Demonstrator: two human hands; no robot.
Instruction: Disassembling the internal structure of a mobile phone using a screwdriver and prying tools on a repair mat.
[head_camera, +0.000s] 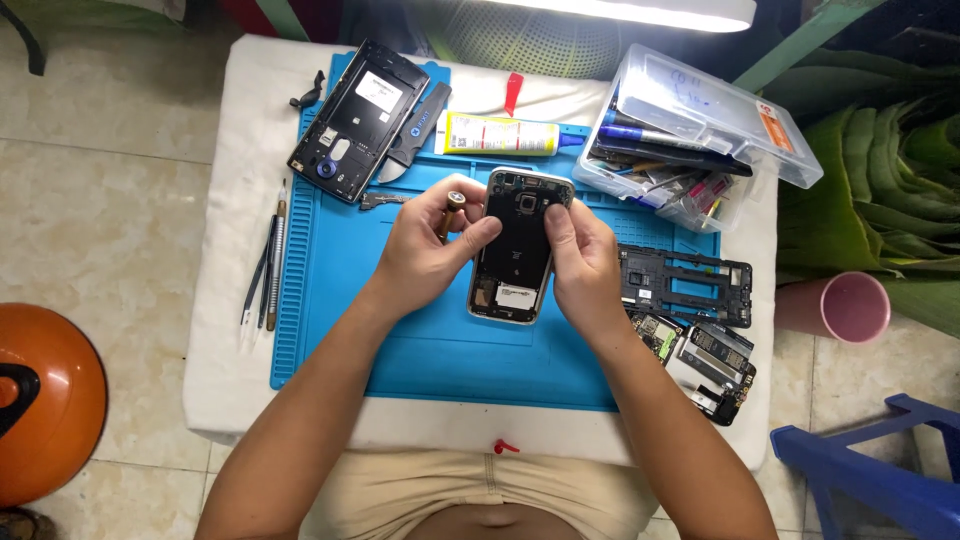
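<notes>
On the left of the surface (240, 330), tweezers (262, 268) lay beside the blue mat (420, 350), and a stripped phone frame (358, 120) sat at its far corner. The left hand (425, 250) gripped a small screwdriver (450, 210) in clenched fingers. At centre, the opened phone (520, 245) was held tilted above the mat, back cover already off, internals exposed. The right hand (583, 262) pinched its upper edge. Removed parts (700, 330) lay to the right.

Bright, even light from a white lamp (640, 12) at the far edge, blown out to glare. Soft short shadows under the hands on the blue mat (440, 350). Centre sharp; slight wide-angle bending at the corners.
</notes>
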